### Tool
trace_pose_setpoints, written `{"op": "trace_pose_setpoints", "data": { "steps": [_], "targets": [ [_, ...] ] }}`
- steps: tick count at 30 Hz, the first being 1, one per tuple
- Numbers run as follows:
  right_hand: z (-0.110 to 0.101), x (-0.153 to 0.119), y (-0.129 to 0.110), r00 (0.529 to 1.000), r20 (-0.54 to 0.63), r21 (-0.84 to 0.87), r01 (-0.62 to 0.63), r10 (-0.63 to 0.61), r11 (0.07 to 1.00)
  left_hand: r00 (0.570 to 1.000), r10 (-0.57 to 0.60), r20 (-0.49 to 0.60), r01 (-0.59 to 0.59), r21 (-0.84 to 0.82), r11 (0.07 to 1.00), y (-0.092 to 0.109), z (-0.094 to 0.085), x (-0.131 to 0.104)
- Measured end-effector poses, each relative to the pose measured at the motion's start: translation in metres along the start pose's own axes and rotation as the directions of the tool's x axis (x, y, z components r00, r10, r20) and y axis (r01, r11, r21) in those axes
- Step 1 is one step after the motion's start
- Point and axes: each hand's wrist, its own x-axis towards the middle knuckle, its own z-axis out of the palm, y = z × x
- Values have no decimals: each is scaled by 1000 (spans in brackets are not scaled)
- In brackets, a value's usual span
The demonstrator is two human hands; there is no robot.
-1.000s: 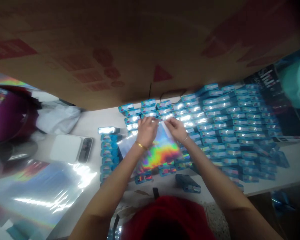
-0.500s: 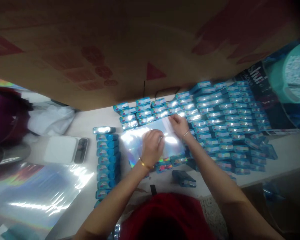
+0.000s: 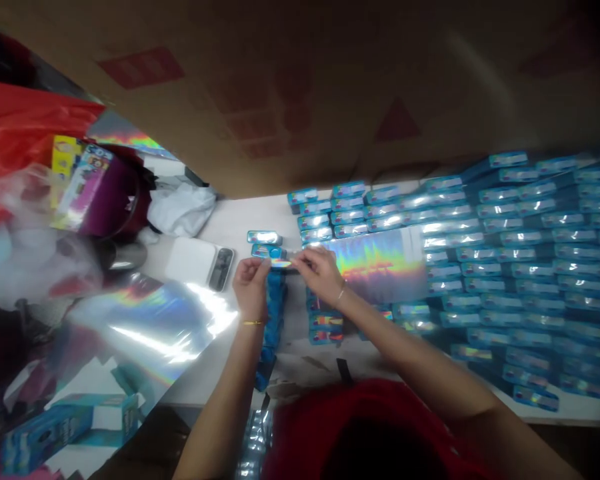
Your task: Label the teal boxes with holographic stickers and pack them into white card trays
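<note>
A small shiny holographic sticker strip [image 3: 281,263] is stretched between my two hands, above the left column of blue packs [image 3: 274,303]. My left hand [image 3: 251,288], a gold bangle at its wrist, pinches the strip's left end. My right hand [image 3: 321,275] pinches its right end between thumb and fingertips. Just beyond the strip lies a blue pack [image 3: 266,251] with a round blue part on it. Under and right of my right hand, a holographic sheet [image 3: 380,263] rests across some packs. Blur hides the strip's print.
Many blue packs [image 3: 500,267] stand in rows to the right. A large cardboard box [image 3: 330,87] walls off the back. To the left are a white scale [image 3: 193,261], a shiny film sheet [image 3: 150,327], a purple container [image 3: 113,203] and an opened blue carton [image 3: 75,427].
Both hands have moved left, from the holographic sheet to the left column of packs. The small sticker strip now shows between them. The camera view has swung left.
</note>
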Motion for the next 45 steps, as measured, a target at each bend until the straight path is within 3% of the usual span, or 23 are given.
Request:
{"op": "trace_pose_setpoints", "data": {
  "steps": [2, 6, 9, 12, 18, 21, 25, 27, 29, 32, 34, 35, 37, 39, 40, 42, 44, 45],
  "targets": [
    [10, 8, -1, 1000, 16, -170, 17, -14, 985, 999, 45, 2, -45, 78, 996, -8, -6, 14],
    [24, 20, 1, 997, 76, -435, 51, -20, 899, 960, 269, 75, -278, 329, 902, -25, -11, 42],
    [34, 24, 4, 994, 112, -507, 57, 0, 860, 912, 390, 128, -403, 462, 790, -35, -13, 58],
    [43, 25, 8, 992, 122, -533, 55, 12, 845, 887, 429, 169, -449, 529, 720, -42, -15, 68],
    [53, 29, 14, 989, 144, -543, 63, 18, 838, 903, 401, 158, -404, 634, 659, -50, -14, 73],
    [54, 29, 15, 992, 123, -542, 49, 21, 839, 942, 326, 76, -301, 622, 723, -54, -15, 77],
    [54, 26, 19, 989, 150, -548, 82, 1, 833, 999, 32, 6, -31, 517, 855, -59, -21, 90],
    [58, 26, 22, 978, 205, -546, 144, -35, 825, 991, -131, 28, 103, 462, 881, -59, -24, 97],
    [62, 29, 25, 966, 251, -548, 198, -66, 813, 976, -211, 59, 164, 440, 883, -58, -26, 100],
    [64, 33, 21, 932, 347, -545, 291, -105, 786, 990, -130, 54, 82, 530, 844, -48, -28, 97],
    [52, 32, 14, 902, 405, -527, 363, -148, 769, 996, 83, 27, -82, 619, 781, -36, -23, 88],
    [42, 30, 11, 895, 411, -518, 385, -172, 764, 975, 220, 28, -187, 639, 746, -30, -17, 82],
    [13, 23, 8, 918, 327, -503, 370, -224, 781, 890, 448, 84, -406, 593, 695, -16, 5, 64],
    [-24, 15, 14, 961, 92, -468, 273, -262, 840, 810, 541, 227, -580, 453, 677, -5, 41, 41],
    [-44, 11, 20, 963, -66, -432, 209, -261, 877, 767, 546, 337, -642, 378, 668, -2, 63, 30],
    [-82, 6, 39, 913, -348, -340, 89, -213, 936, 649, 510, 565, -729, 269, 630, 2, 109, 7],
    [-117, 2, 63, 842, -520, -248, 14, -145, 969, 542, 439, 716, -779, 232, 583, -1, 151, -10],
    [-133, 0, 75, 814, -569, -222, -14, -118, 975, 518, 400, 756, -785, 235, 573, -4, 168, -16]
  ]
}}
